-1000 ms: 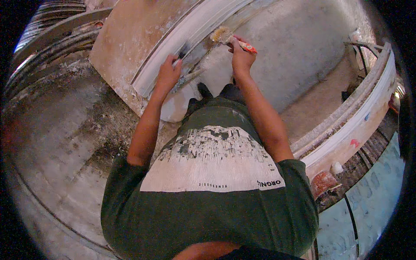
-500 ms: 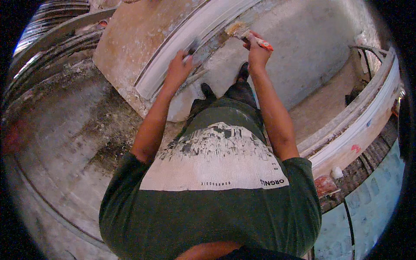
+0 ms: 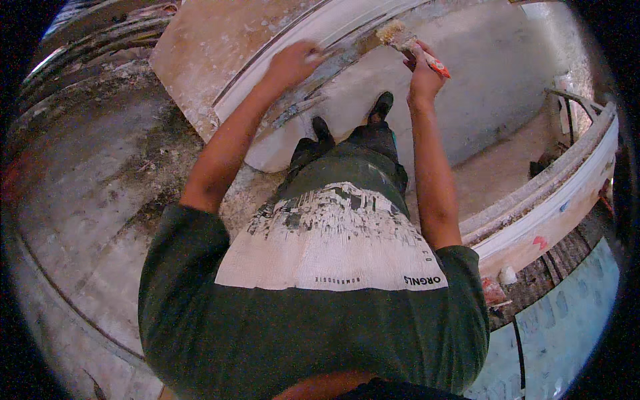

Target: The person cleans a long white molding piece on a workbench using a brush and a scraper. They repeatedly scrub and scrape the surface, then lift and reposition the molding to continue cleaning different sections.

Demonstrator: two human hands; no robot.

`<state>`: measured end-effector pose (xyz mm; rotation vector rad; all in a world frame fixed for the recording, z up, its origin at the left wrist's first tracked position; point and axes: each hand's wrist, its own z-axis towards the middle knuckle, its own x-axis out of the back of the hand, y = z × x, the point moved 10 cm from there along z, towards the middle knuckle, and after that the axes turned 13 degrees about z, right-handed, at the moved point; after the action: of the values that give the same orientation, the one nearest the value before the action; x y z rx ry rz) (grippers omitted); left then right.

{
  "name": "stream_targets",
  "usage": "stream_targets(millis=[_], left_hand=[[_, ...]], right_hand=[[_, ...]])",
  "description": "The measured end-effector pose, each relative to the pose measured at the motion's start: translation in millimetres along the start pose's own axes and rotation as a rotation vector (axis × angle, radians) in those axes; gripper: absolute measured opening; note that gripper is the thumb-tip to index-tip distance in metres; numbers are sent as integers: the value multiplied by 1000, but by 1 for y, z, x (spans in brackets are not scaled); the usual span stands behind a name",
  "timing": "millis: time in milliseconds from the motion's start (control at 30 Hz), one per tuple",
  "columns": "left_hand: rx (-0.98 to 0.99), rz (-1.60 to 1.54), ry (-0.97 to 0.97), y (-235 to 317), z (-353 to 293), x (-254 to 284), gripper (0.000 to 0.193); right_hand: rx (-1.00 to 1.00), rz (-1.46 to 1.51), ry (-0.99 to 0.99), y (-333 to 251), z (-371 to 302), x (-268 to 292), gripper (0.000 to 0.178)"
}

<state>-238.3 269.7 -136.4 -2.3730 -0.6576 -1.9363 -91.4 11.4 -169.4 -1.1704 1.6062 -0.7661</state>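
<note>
A paintbrush (image 3: 398,37) with pale, clotted bristles and a red-tipped handle is gripped in my right hand (image 3: 424,79), bristles pointing up and left. My left hand (image 3: 291,65) is over a long, curved white moulding (image 3: 337,25) that lies on a brownish board (image 3: 207,41). Its fingers are curled and smeared by motion. Something small seems to be in them, but I cannot make out what. The brush is apart from the moulding, just to its right.
Another curved white-edged piece (image 3: 540,212) stands at my right, with pale blue panels (image 3: 567,317) beyond it. Dark curved strips (image 3: 100,50) are stacked at the far left. Stained concrete floor (image 3: 80,220) spreads on the left. My shoes (image 3: 323,129) are near the moulding.
My left hand has moved up and right along the moulding; the dark tool-like thing seen in it before is now hidden or blurred. My right hand has shifted right with the paintbrush.
</note>
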Motion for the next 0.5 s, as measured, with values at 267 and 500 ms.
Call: stream_targets(millis=[267, 500], left_hand=[[-55, -52, 51, -69, -105, 0, 33], [-159, -9, 115, 20, 63, -4, 37]], right_hand=[[-79, -66, 103, 15, -40, 56, 22], [-81, -71, 2, 19, -61, 34, 23]])
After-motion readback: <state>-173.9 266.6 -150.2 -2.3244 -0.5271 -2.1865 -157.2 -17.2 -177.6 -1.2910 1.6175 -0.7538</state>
